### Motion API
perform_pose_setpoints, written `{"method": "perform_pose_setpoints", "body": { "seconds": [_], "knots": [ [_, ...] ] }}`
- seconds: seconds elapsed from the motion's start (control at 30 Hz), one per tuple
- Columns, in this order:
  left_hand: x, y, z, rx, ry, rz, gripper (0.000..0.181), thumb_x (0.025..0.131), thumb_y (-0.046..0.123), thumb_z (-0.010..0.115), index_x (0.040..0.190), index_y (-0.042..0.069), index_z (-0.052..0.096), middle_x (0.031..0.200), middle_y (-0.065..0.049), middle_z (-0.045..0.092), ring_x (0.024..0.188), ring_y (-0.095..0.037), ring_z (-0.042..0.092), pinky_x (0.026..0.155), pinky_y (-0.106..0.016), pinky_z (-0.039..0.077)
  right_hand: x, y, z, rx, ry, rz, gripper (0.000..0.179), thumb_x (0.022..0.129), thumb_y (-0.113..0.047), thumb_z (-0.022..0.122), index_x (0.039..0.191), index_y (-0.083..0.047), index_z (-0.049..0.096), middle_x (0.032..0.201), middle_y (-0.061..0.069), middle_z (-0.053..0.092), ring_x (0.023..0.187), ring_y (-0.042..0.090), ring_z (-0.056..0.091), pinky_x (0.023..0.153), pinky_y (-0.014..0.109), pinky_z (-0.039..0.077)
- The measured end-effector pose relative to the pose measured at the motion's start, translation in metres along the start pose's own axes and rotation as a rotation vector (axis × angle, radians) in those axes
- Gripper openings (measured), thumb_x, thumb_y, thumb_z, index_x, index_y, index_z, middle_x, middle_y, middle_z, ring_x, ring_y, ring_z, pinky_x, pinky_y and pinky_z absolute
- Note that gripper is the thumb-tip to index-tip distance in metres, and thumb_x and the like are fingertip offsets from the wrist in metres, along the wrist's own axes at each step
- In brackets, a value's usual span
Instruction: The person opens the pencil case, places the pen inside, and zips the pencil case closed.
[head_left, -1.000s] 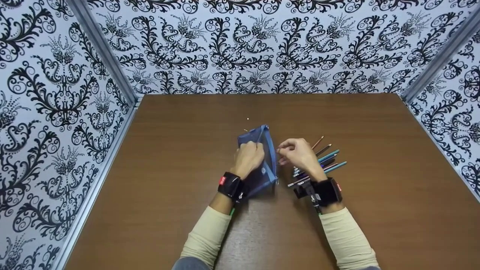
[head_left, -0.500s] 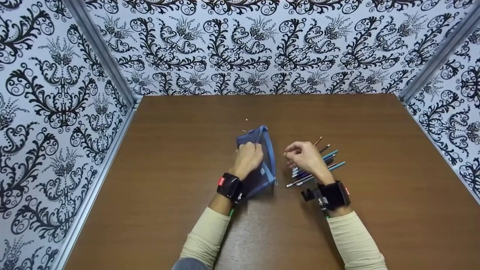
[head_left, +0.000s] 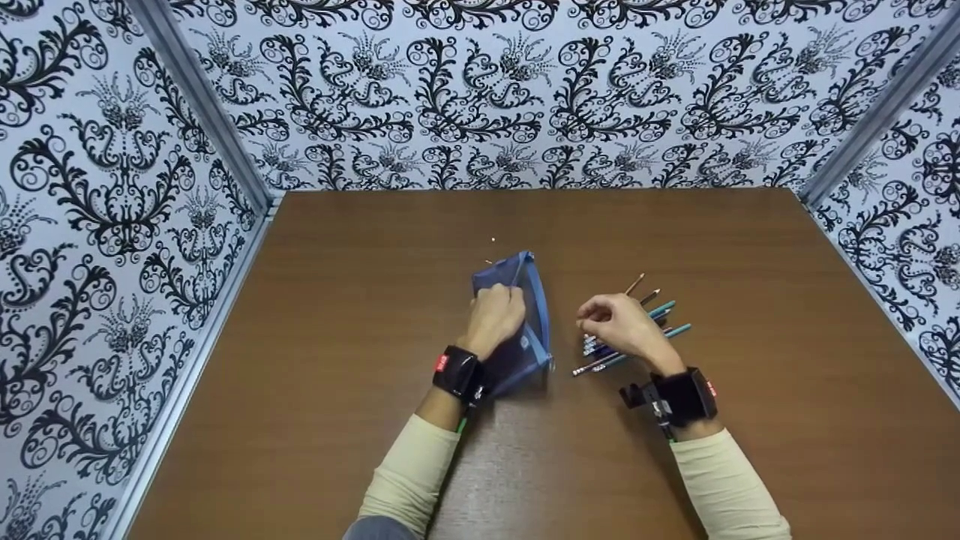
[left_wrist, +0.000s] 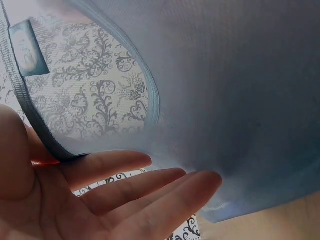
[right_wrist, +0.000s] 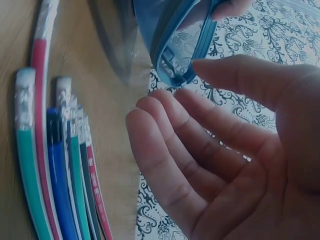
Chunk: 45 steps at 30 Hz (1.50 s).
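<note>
1. A blue mesh pouch [head_left: 517, 371], judged light and limp, is gripped by its edge in the left hand [head_left: 496, 319], centre frame, at the worktop [head_left: 360, 337].
2. The right hand [head_left: 621, 324], right of centre, is loosely curved, nothing held.
3. The pouch's zip rim [head_left: 545, 315], likely firmer, is best taken.
4. Nearby pencils [head_left: 661, 310], presumably stiff and prone to roll, are best pinched mid-barrel.

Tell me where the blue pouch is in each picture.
Head: blue pouch near the centre, held by the left hand.
Left wrist: blue pouch across the top and right.
Right wrist: blue pouch at top centre.
Shared landmark: black-and-white patterned walls.
</note>
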<state>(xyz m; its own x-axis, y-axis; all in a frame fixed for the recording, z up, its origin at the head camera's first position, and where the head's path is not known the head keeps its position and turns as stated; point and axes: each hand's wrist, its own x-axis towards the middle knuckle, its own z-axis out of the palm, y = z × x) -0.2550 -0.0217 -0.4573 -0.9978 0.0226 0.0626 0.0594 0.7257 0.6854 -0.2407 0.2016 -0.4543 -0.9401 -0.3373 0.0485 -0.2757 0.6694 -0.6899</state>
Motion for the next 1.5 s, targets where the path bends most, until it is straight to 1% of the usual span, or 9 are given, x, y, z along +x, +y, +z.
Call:
{"method": "perform_pose_setpoints", "body": {
  "seconds": [0.27, 0.43, 0.6, 0.73, 0.83, 1.03, 1.13, 1.3, 1.5],
  "knots": [
    [0.0, 0.0, -0.002, -0.021, -0.006, -0.016, 0.041, 0.101, 0.028, 0.036, 0.062, 0.017, 0.045, 0.065, -0.005, 0.055, 0.065, -0.026, 0.06, 0.064, -0.04, 0.049, -0.005, 0.013, -0.003, -0.08, -0.064, -0.119, 0.007, 0.087, -0.009, 0.071, 0.091, -0.004, 0.071, 0.085, 0.004, 0.071, 0.079, 0.015, 0.064, 0.073, 0.029, 0.05],
    [0.0, 0.0, -0.001, -0.02, 0.003, -0.014, 0.041, 0.1, 0.027, 0.036, 0.061, 0.017, 0.045, 0.069, -0.008, 0.058, 0.068, -0.027, 0.061, 0.066, -0.043, 0.051, -0.008, 0.018, -0.006, -0.129, -0.096, -0.166, 0.005, 0.086, -0.009, 0.073, 0.088, -0.006, 0.07, 0.081, 0.001, 0.069, 0.075, 0.012, 0.061, 0.071, 0.028, 0.049],
    [0.0, 0.0, 0.0, -0.031, 0.004, -0.016, 0.041, 0.1, 0.026, 0.036, 0.061, 0.016, 0.045, 0.074, -0.012, 0.062, 0.071, -0.031, 0.063, 0.068, -0.045, 0.052, -0.013, 0.02, -0.011, -0.158, -0.131, -0.161, 0.005, 0.085, -0.007, 0.073, 0.088, -0.005, 0.07, 0.08, 0.0, 0.067, 0.074, 0.01, 0.058, 0.069, 0.028, 0.047],
    [0.001, 0.0, 0.001, -0.012, 0.014, 0.017, 0.04, 0.099, 0.023, 0.037, 0.06, 0.017, 0.043, 0.079, -0.013, 0.066, 0.081, -0.032, 0.068, 0.076, -0.048, 0.052, -0.018, 0.02, -0.012, -0.172, -0.156, -0.15, 0.007, 0.083, -0.003, 0.073, 0.088, -0.005, 0.068, 0.08, -0.001, 0.066, 0.073, 0.01, 0.058, 0.067, 0.028, 0.047],
    [0.002, 0.0, 0.001, 0.002, 0.023, 0.039, 0.04, 0.099, 0.022, 0.038, 0.059, 0.018, 0.042, 0.08, -0.012, 0.066, 0.084, -0.031, 0.068, 0.079, -0.049, 0.052, -0.02, 0.023, -0.013, -0.185, -0.159, -0.166, 0.009, 0.082, -0.002, 0.073, 0.088, -0.005, 0.068, 0.08, 0.0, 0.067, 0.072, 0.01, 0.058, 0.066, 0.028, 0.048],
    [0.001, -0.001, 0.0, -0.005, 0.022, 0.021, 0.041, 0.099, 0.023, 0.038, 0.059, 0.018, 0.042, 0.072, -0.01, 0.06, 0.074, -0.03, 0.065, 0.073, -0.047, 0.052, -0.024, 0.032, -0.015, -0.243, -0.169, -0.219, 0.011, 0.078, 0.002, 0.072, 0.085, -0.004, 0.067, 0.081, 0.002, 0.067, 0.074, 0.012, 0.057, 0.067, 0.03, 0.048],
    [0.002, -0.002, 0.0, -0.011, 0.02, 0.019, 0.041, 0.1, 0.024, 0.038, 0.059, 0.018, 0.042, 0.066, -0.006, 0.055, 0.068, -0.027, 0.062, 0.067, -0.044, 0.052, -0.025, 0.034, -0.018, -0.274, -0.182, -0.204, 0.012, 0.077, 0.003, 0.071, 0.084, -0.005, 0.066, 0.08, 0.002, 0.065, 0.074, 0.013, 0.056, 0.068, 0.031, 0.047],
    [0.002, -0.002, -0.002, -0.016, 0.02, 0.018, 0.042, 0.1, 0.024, 0.038, 0.059, 0.018, 0.042, 0.062, -0.004, 0.052, 0.064, -0.025, 0.06, 0.062, -0.04, 0.05, -0.025, 0.037, -0.023, -0.281, -0.18, -0.161, 0.012, 0.076, 0.002, 0.071, 0.083, -0.005, 0.065, 0.079, 0.002, 0.062, 0.074, 0.015, 0.055, 0.067, 0.033, 0.046],
    [0.002, -0.002, 0.0, -0.018, 0.009, 0.005, 0.041, 0.1, 0.024, 0.038, 0.059, 0.018, 0.043, 0.061, -0.002, 0.05, 0.063, -0.024, 0.059, 0.061, -0.038, 0.049, -0.027, 0.042, -0.027, -0.313, -0.193, -0.17, 0.015, 0.072, 0.005, 0.071, 0.082, -0.005, 0.064, 0.078, 0.002, 0.06, 0.074, 0.016, 0.053, 0.066, 0.033, 0.045]
  ]
}}
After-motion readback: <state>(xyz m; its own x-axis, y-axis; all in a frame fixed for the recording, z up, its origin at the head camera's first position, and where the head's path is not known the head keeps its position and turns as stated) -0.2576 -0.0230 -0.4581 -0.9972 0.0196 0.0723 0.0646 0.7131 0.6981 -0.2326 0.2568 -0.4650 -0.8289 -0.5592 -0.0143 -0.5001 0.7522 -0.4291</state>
